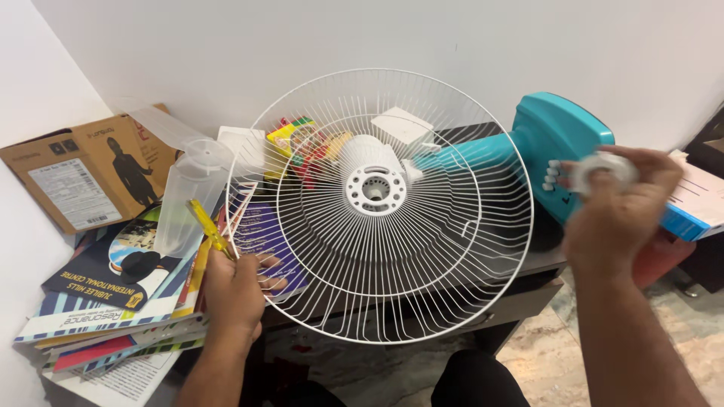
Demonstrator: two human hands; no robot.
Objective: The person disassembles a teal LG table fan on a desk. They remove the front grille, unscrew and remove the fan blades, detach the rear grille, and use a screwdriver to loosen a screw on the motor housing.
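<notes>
My left hand (pixel 235 290) sits nearest, its grip closed on a yellow-handled screwdriver (pixel 209 227) at the rim of the white wire fan guard (pixel 381 207). The guard lies tilted over the worktop (pixel 539 260), seated on the white motor hub (pixel 374 185). To the right, my right hand (pixel 615 215) pinches a small round white plastic nut (pixel 601 170) (blurred). I judge the guard is being fastened or freed; next, the nut must meet the hub squarely. Beyond lies the teal fan body (pixel 554 147).
</notes>
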